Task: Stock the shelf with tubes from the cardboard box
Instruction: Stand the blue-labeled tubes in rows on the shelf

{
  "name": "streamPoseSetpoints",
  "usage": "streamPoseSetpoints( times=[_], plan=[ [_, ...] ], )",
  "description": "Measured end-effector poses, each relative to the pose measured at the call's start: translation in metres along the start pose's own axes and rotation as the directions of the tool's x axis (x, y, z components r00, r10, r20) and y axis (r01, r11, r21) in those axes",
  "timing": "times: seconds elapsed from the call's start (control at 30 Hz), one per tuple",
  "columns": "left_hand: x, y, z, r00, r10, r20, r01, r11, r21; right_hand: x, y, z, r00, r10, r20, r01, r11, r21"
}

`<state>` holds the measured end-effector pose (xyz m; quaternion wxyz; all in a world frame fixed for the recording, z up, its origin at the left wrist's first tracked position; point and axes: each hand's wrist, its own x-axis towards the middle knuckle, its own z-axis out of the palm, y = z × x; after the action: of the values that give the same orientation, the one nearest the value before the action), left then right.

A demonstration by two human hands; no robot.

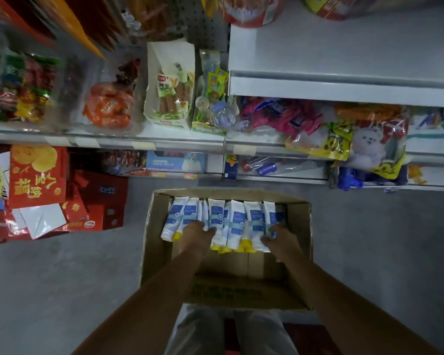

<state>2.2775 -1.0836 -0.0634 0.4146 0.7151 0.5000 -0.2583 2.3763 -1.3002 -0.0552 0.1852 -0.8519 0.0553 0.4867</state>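
Observation:
An open cardboard box [154,226] stands on the floor in front of me. Several white and blue tubes with yellow caps [235,221] lie side by side in its far half. My left hand [196,233] rests on the tubes at the left of the row, fingers curled over them. At the right end of the row, my right hand [280,238] has its fingers closed around tubes. A bare white shelf [344,55] sits at the upper right.
Shelves ahead hold snack bags [108,106], a sausage pack [169,90] and toy packets [351,142]. Red gift boxes [39,175] are piled on the floor at the left. Grey floor surrounds the box. My legs are below the box.

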Motion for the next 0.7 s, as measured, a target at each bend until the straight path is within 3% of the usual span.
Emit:
streamPoseSetpoints(
  times=[0.3,0.7],
  plan=[
    [0.008,0.010,0.021,1.000,0.002,-0.027,0.001,0.995,0.097,0.013,-0.003,0.028,0.994,0.009,-0.108,-0.022,0.993,-0.118],
    [0.019,0.007,0.034,0.998,-0.032,-0.055,0.038,0.991,0.125,0.026,-0.002,0.040,0.988,0.052,-0.143,-0.049,0.999,0.021]
  ],
)
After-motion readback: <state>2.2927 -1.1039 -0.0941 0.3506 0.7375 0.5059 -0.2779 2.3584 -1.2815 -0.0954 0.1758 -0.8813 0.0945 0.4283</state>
